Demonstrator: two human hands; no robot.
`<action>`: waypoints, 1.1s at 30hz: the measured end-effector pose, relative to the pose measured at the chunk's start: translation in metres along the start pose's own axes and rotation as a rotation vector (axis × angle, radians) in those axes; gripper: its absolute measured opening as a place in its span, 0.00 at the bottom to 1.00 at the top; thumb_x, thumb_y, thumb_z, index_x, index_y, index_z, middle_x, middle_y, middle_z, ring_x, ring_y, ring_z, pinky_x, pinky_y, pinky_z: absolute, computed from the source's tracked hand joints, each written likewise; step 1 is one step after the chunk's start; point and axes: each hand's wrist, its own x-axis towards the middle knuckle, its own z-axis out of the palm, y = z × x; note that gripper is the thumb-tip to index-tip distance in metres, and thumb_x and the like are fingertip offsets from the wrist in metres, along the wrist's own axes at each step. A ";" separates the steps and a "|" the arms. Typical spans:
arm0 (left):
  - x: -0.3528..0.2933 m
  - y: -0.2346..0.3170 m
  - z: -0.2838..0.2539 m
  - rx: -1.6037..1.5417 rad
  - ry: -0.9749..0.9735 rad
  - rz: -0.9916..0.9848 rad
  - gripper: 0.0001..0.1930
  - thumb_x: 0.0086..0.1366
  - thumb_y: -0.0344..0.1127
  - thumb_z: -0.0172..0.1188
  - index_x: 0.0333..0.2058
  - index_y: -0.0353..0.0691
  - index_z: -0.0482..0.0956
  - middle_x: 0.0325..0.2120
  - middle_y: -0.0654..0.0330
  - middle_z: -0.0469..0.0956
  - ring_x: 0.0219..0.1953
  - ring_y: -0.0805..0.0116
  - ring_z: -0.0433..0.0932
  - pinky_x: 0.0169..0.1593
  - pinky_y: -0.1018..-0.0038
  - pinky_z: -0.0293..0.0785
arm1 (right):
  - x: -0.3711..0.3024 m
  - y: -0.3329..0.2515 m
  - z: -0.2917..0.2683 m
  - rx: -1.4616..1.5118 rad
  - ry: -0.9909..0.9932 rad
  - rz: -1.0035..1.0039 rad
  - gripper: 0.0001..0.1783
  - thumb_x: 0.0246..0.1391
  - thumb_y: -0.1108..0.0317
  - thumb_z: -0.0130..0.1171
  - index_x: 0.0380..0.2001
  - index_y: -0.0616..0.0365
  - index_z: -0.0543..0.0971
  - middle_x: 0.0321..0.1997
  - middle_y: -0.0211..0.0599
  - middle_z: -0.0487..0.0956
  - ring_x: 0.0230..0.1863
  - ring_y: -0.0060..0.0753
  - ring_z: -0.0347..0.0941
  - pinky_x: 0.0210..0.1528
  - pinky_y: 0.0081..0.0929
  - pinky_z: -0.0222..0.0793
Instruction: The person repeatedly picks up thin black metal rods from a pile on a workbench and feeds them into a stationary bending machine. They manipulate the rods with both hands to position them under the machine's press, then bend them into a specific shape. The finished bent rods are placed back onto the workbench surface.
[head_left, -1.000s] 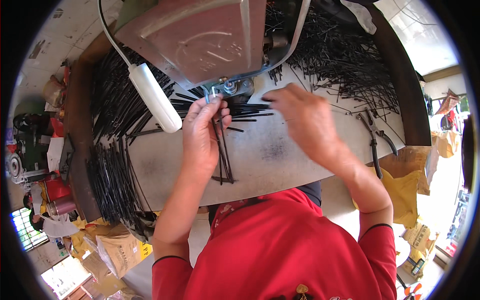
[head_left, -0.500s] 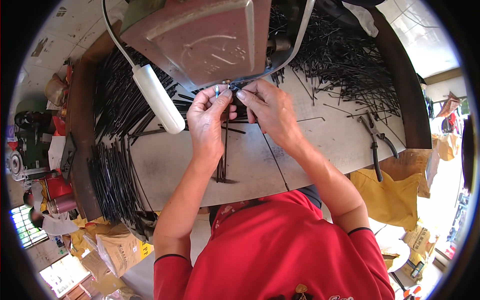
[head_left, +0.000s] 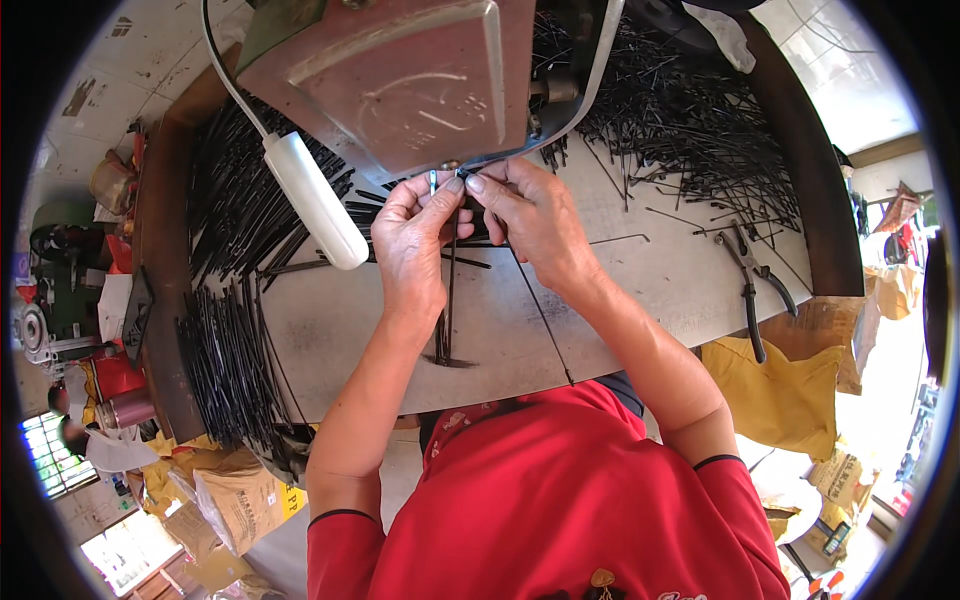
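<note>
Below overhanging machine, left hand and right hand pinching black rods, lamp alongside

Two hands, one machine, one white lamp, one pliers — black rods, too many to count.

Raised markings stand out on a reddish machine cover, upper centre.
Dark print lines a brown package and yellow label, lower left; pale lettering fronts the red shirt, bottom edge.

Hands close together, fingertips pinched; arms bent
</note>
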 end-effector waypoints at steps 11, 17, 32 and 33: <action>-0.001 0.001 0.001 -0.024 -0.003 -0.016 0.08 0.59 0.28 0.62 0.37 0.33 0.76 0.26 0.64 0.77 0.24 0.79 0.75 0.27 0.83 0.74 | -0.003 -0.002 -0.001 0.175 -0.042 0.014 0.09 0.58 0.70 0.53 0.34 0.66 0.76 0.19 0.30 0.74 0.16 0.13 0.63 0.13 0.15 0.54; -0.001 0.004 0.003 -0.009 0.014 -0.018 0.07 0.59 0.28 0.62 0.36 0.33 0.77 0.25 0.64 0.77 0.24 0.79 0.75 0.27 0.83 0.73 | -0.002 -0.003 -0.004 0.128 -0.061 0.016 0.09 0.57 0.69 0.54 0.34 0.65 0.77 0.19 0.30 0.75 0.16 0.13 0.63 0.12 0.14 0.53; -0.016 -0.003 -0.003 -0.001 -0.069 -0.065 0.11 0.58 0.34 0.62 0.32 0.39 0.69 0.24 0.61 0.76 0.21 0.76 0.71 0.30 0.81 0.67 | -0.022 0.001 -0.016 0.152 -0.108 0.197 0.14 0.59 0.61 0.55 0.38 0.63 0.75 0.21 0.29 0.75 0.16 0.16 0.65 0.11 0.16 0.52; -0.016 -0.006 -0.006 0.003 -0.098 -0.067 0.11 0.59 0.34 0.62 0.32 0.39 0.68 0.23 0.61 0.76 0.21 0.75 0.72 0.30 0.81 0.67 | -0.024 0.001 -0.016 0.187 -0.117 0.189 0.14 0.59 0.62 0.54 0.39 0.63 0.75 0.21 0.29 0.75 0.16 0.16 0.65 0.11 0.15 0.52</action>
